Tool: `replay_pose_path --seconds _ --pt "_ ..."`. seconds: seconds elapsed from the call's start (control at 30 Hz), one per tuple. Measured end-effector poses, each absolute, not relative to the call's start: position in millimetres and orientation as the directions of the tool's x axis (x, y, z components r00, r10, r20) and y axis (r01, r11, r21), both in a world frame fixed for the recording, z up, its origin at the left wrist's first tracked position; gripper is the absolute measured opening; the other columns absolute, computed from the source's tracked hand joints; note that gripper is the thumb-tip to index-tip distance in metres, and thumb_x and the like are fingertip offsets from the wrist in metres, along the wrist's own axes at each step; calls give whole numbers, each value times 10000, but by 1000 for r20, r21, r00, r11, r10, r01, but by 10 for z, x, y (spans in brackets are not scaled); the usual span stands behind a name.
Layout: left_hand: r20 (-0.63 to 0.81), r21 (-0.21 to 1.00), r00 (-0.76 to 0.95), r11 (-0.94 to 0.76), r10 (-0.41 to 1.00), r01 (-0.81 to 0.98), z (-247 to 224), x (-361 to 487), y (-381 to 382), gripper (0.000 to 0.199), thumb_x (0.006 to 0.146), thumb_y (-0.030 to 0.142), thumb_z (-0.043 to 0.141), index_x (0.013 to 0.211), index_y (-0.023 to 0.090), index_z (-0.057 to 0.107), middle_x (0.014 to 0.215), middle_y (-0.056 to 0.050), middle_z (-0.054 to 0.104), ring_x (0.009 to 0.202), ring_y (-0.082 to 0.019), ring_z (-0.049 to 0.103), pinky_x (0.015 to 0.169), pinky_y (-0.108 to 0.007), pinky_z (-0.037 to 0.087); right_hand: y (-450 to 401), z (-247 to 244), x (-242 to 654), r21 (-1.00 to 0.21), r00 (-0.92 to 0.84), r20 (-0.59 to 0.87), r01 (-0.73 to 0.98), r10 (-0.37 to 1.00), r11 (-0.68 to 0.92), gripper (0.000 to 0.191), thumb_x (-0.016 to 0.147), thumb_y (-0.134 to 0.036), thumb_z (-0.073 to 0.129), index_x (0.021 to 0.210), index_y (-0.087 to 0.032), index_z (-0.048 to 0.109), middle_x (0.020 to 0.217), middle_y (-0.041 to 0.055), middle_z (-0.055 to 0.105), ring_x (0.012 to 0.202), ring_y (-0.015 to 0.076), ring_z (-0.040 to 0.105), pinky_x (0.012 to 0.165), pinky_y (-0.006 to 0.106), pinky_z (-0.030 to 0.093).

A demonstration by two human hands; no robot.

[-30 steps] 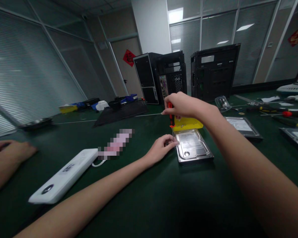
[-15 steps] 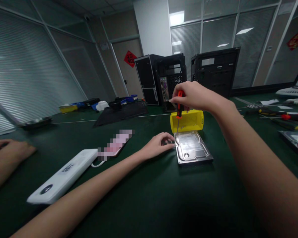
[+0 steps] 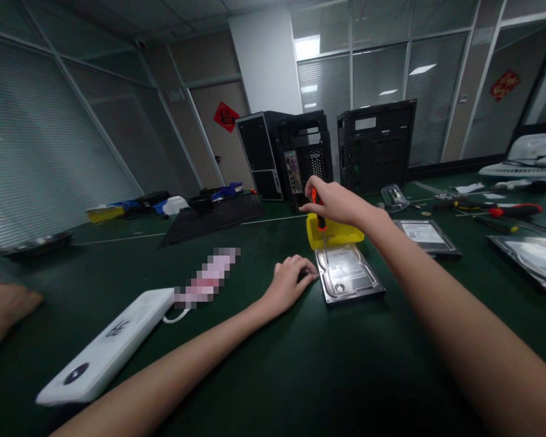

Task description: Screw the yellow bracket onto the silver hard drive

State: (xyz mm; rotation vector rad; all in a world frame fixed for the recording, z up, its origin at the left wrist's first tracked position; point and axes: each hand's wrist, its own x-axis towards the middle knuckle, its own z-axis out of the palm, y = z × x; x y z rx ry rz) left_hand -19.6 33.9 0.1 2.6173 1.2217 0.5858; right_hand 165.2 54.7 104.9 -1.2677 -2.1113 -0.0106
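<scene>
My right hand (image 3: 323,197) is closed round the handle of a red and black screwdriver (image 3: 321,221). Its shaft points down to the upper left part of a silver hard drive (image 3: 350,273) lying flat on the green table. Beside the drive's left edge, my left hand (image 3: 292,280) rests on the table with fingers curled and thumb and fingertips near the edge. Whether it holds something small cannot be made out. Directly behind the drive stands a yellow open box (image 3: 316,233) with small bits inside.
A white power bank (image 3: 113,340) and a blurred-out phone (image 3: 212,273) lie at left. Another person's hand (image 3: 9,306) is at the far left. Computer cases (image 3: 377,145) stand behind. More drives (image 3: 428,237) and pliers (image 3: 516,210) lie at right.
The view has shifted to the right. My right hand and the screwdriver are lower, with the tip further in over the drive. The fingers of my left hand are more curled.
</scene>
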Motion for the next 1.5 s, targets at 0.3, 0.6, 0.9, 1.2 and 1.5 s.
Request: replay_pose_path --seconds 0.3,0.6,0.9,1.2,1.5 --pt "351 610 484 -588 802 531 -48 -236 331 181 830 347 428 869 189 506 785 -7 558 742 -148 523 652 -251 396 511 315 1675 -937 -16 339 -95 941 336 275 691 -376 572 856 -186 459 635 -44 467 506 68 427 450 179 347" --pt "478 519 491 -685 728 511 138 -168 157 198 822 361 458 845 184 544 822 -11 572 757 -147 522 638 -242 386 274 38 1871 -818 -12 131 -566 991 101 206 751 -337 483 693 -192 350 501 -81 292 353 22 205 319 132 193" --pt "448 560 471 -649 760 514 142 -204 266 229 778 396 515 818 182 588 786 -2 610 686 -144 532 596 -239 385 429 108 1533 -715 55 155 -683 986 150 237 788 -364 381 789 -143 465 412 -45 460 277 41 276 306 166 271" --pt "429 580 500 -654 752 486 126 -176 295 214 788 367 504 826 185 610 822 -11 627 731 -152 552 601 -232 379 557 37 1579 -651 209 178 -708 962 274 272 770 -459 448 865 -221 357 531 -44 572 333 67 450 358 192 395" --pt "391 693 467 -587 793 418 106 -180 280 204 816 352 463 847 172 553 773 -16 631 737 -155 591 663 -245 424 567 -33 1672 -655 188 223 -697 957 290 280 693 -316 608 834 -212 389 593 -72 533 400 31 451 397 158 418"
